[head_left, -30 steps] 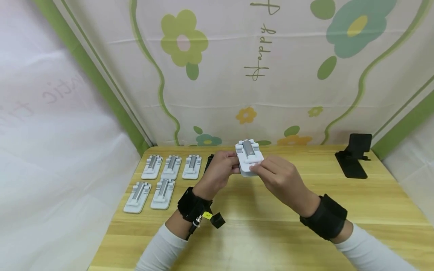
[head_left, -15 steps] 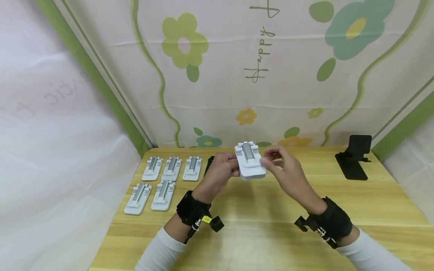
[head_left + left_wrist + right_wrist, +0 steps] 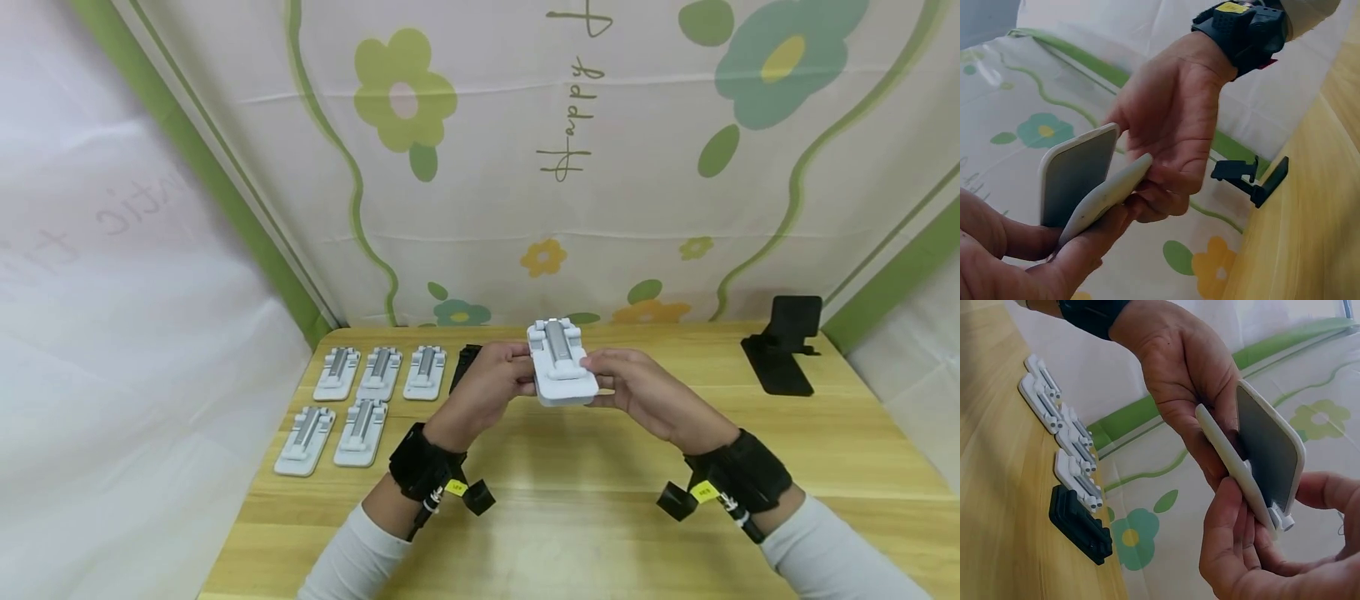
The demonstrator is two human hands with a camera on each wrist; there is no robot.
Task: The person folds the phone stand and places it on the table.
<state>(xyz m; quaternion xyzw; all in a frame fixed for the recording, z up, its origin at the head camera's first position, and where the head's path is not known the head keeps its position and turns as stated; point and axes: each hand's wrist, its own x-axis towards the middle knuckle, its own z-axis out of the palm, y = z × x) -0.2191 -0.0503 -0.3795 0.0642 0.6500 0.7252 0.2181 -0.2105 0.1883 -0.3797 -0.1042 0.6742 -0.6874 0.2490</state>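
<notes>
A white folding phone stand (image 3: 564,371) is held up above the table between both hands. Its two plates stand partly apart, with a grey pad (image 3: 1079,178) on the inside of one, as the left wrist view shows. My left hand (image 3: 491,383) grips its left side. On the right side, my right hand (image 3: 652,396) has its thumb on the upper face and its fingers underneath. In the right wrist view, the hinge (image 3: 1282,520) is near the right fingers. Several white folded phone stands (image 3: 360,432) lie on the left of the table.
A black folded phone stand (image 3: 467,367) lies behind the left hand, partly hidden. Another black phone stand (image 3: 783,346) stands unfolded at the back right of the wooden table (image 3: 555,517). A flowered curtain (image 3: 480,200) hangs along the back edge.
The right hand let go of the phone stand's lower edge, spread its fingers, and took hold of its right side. The stand came slightly down and right; the left hand kept its grip.
</notes>
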